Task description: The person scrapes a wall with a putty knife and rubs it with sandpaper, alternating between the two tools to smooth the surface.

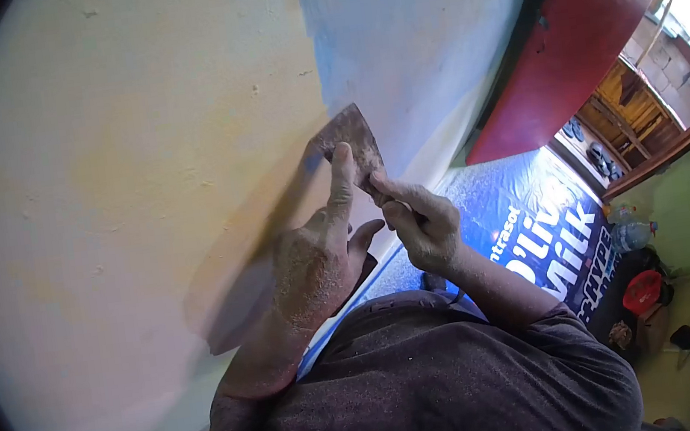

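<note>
Brown dusty wedge-shaped abrasive sheet (351, 141) lies flat on pale yellow plastered wall (139, 154) just above both hands, left hand (316, 262) pressing it with outstretched forefinger, right hand (423, 223) pinching its lower edge; apparently mid-sanding, the next stroke needs steady pressure.

Scraper (350, 139) on wall (139, 154) at centre; left hand (316, 262) below it, right hand (423, 223) lower right, banner (550, 238) further right.

Yellowish wall (139, 154) with blue patch (392, 37); scraper (349, 142) perhaps rust-brown; red door (582, 40).
</note>
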